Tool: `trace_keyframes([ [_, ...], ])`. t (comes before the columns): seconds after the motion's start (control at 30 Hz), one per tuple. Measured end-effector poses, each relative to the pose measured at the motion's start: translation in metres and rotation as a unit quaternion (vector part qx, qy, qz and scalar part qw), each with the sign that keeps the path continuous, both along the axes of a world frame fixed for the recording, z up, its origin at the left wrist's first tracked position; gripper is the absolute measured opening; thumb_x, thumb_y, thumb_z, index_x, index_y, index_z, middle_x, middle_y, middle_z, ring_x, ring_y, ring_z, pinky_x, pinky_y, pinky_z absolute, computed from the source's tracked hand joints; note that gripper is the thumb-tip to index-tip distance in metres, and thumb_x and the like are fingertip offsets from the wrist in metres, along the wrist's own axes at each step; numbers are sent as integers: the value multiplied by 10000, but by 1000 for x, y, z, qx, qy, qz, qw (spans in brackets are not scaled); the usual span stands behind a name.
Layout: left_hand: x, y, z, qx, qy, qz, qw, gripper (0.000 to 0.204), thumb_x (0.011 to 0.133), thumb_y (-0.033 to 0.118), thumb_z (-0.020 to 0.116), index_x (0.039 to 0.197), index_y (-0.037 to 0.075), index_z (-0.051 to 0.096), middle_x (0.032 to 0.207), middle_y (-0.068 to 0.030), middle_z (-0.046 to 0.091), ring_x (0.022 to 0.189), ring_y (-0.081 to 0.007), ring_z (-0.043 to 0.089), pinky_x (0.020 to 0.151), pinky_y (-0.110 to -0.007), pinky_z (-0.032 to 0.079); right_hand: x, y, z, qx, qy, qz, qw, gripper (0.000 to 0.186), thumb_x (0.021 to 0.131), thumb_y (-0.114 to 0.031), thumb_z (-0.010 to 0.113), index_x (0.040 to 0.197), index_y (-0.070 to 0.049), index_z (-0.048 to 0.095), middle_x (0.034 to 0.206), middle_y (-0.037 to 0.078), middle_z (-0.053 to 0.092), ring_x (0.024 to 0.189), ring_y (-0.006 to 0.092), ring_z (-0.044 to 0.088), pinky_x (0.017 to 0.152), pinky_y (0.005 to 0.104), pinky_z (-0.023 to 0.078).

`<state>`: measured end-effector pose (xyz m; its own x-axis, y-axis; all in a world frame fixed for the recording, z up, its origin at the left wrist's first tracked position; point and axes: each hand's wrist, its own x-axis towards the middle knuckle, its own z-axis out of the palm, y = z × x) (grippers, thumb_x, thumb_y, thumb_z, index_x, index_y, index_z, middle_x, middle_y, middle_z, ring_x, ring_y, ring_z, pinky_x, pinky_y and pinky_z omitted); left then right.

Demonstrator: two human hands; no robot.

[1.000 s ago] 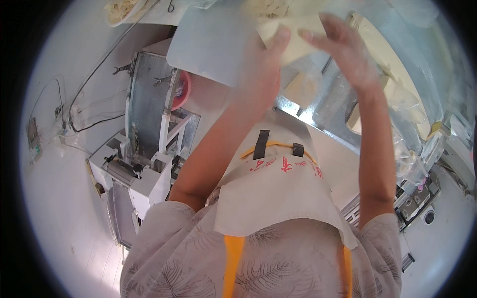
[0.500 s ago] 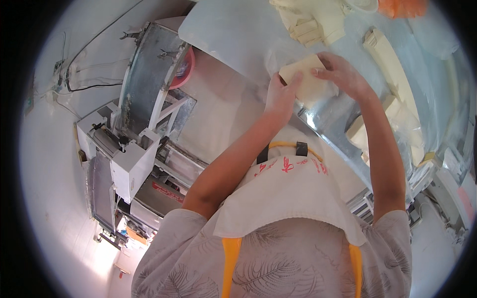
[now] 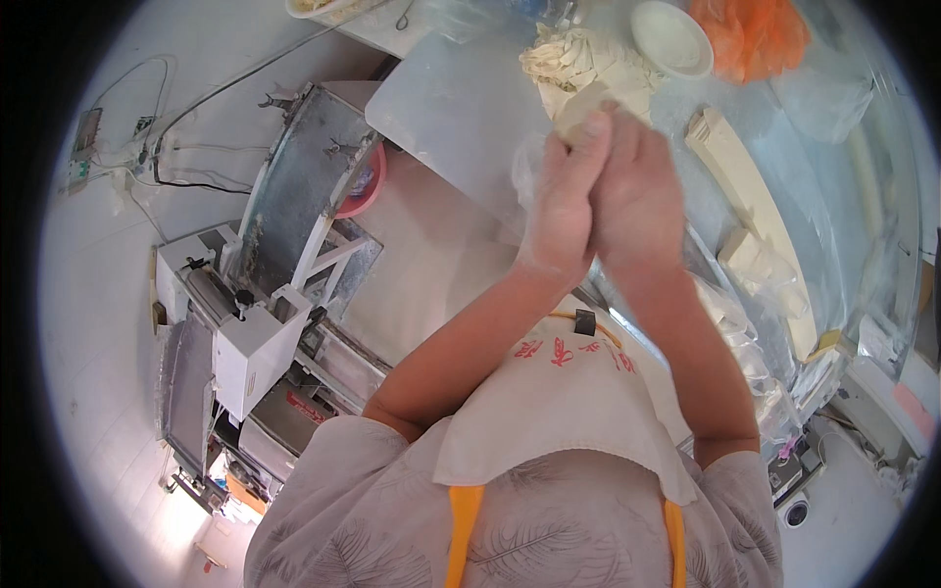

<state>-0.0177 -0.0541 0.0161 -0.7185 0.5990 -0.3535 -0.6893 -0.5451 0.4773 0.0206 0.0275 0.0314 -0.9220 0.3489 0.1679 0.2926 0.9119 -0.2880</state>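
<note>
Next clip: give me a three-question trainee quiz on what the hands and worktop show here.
1. True or false: the left hand and right hand are pressed together around a pale piece of dough.
2. Multiple choice: what lies just right of the white bowl? A) an orange bag B) a blue bucket C) a green tray
3. Fill in: the pink basin sits beside the metal ____ on the person's left.

Key:
1. True; the dough pokes out above the fingers.
2. A, the orange bag.
3. machine.
</note>
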Motion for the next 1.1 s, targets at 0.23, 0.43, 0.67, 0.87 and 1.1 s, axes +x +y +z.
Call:
trace_keyframes([
  [0.23, -8, -36, -30, -51, -94, -31, 994, 406, 1079, 344, 695, 1322, 27, 624, 1214, -51, 690, 1124, -140, 664, 936, -312, 559, 34, -38, -8, -40, 45, 115, 991, 423, 957, -27, 638, 1353, 101, 562, 1399, 286, 632, 1356, 452, 595, 1161, 575, 483],
  [0.43, -28, -42, -24, -31, 22, -10, 999, 574, 1064, 306, 698, 1479, -53, 530, 1407, -150, 673, 1319, -285, 662, 1154, -521, 551, 6, 68, 10, -457, -24, -60, 887, 536, 1035, -344, 679, 1451, -14, 611, 1421, 142, 689, 1352, 287, 636, 1206, 486, 455],
  [0.67, -57, -22, -35, -5, 107, -42, 993, 591, 1052, 291, 728, 1479, -61, 520, 1424, -151, 655, 1323, -298, 661, 1141, -512, 559, -42, 112, -43, -848, -58, 71, 522, 618, 1072, -437, 668, 1492, 10, 589, 1443, 124, 673, 1358, 222, 629, 1174, 414, 479],
  [0.87, -4, -17, -113, -18, -61, 15, 998, 558, 999, 120, 778, 1471, -36, 524, 1395, -137, 666, 1303, -264, 668, 1108, -444, 564, -24, 123, -110, -701, -172, 2, 692, 584, 1016, -286, 767, 1485, 21, 601, 1383, 87, 691, 1241, 172, 659, 1100, 357, 495],
  [1.1, 48, -36, -173, -118, -127, 5, 985, 512, 949, 13, 783, 1405, -4, 550, 1324, -101, 684, 1261, -243, 680, 1056, -400, 580, 3, 87, -144, -597, -289, 33, 747, 530, 1034, -291, 735, 1451, 16, 621, 1306, 77, 715, 1167, 167, 651, 1054, 332, 503],
])
